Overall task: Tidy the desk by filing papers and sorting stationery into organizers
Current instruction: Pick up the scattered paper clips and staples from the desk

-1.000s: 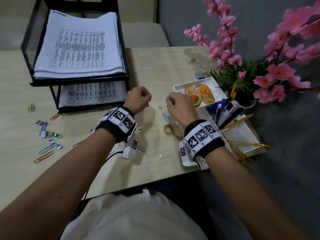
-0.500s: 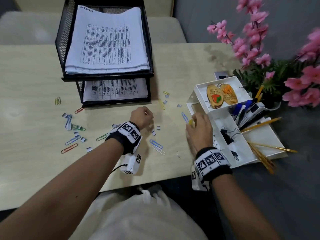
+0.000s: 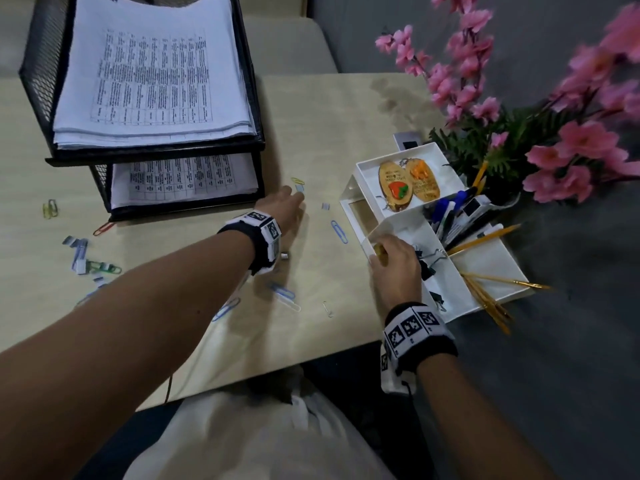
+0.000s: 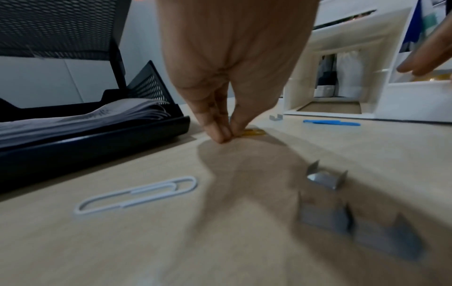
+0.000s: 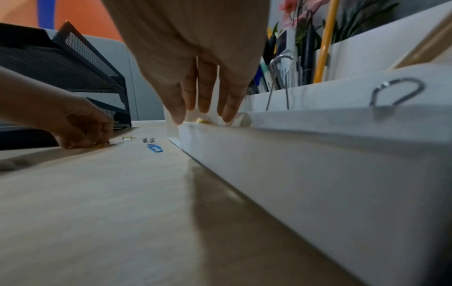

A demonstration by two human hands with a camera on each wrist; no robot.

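Left hand [image 4: 229, 81] pinching one yellow paper clip [image 4: 253, 133] on desk; right hand [image 3: 394, 263] open, fingers straight over white organizer [image 3: 485, 265].

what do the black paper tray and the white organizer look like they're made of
Black paper tray: looks like metal mesh with a matte black coating; the side walls show a fine perforated grid on solid bars.

White organizer: probably plastic, possibly painted board; smooth, matte, thin flat walls with crisp edges and no visible grain.
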